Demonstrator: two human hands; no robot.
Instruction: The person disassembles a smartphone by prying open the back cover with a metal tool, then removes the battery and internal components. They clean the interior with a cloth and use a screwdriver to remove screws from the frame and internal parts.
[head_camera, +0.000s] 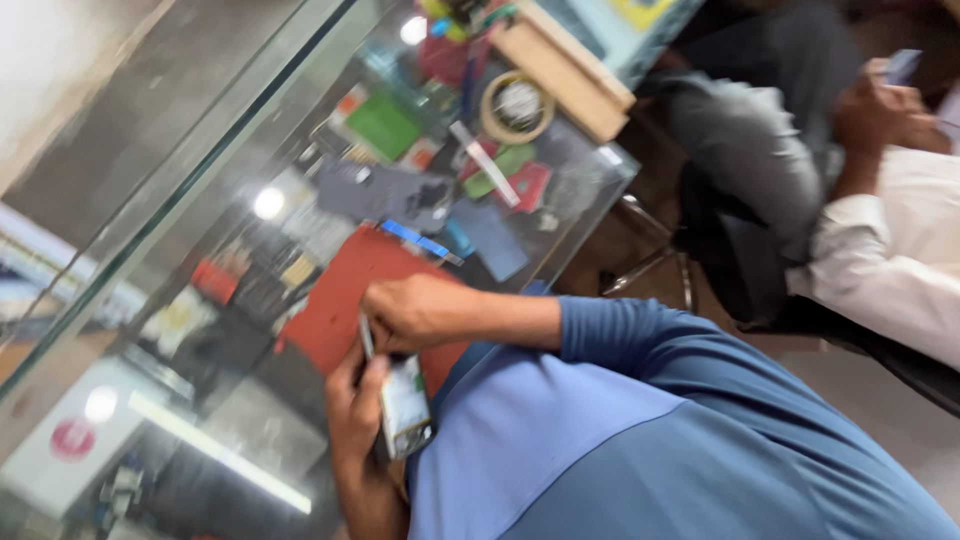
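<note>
1. Left hand (352, 405) grips the opened phone (405, 405) above the red mat (335, 300) on the glass tabletop (230, 160).
2. Right hand (415, 312) pinches a thin tool (366, 335) at the phone's top edge.
3. Step, as judged: prying; the next move needs steady, light leverage.

1. Garment: the person wears a blue long-sleeved shirt (640, 440), filling the lower right of the frame.
2. Colour: two tones show; a lighter blue panel lies lower centre, with darker blue along the sleeve and toward the right edge.
3. Sleeve: the right sleeve (640, 335) ends at the forearm, centre of frame, leaving the wrist bare.
4. Hands: left hand (355, 405) and right hand (415, 312) are bare; no gloves, rings or watch discernible in the blurred view.
</note>
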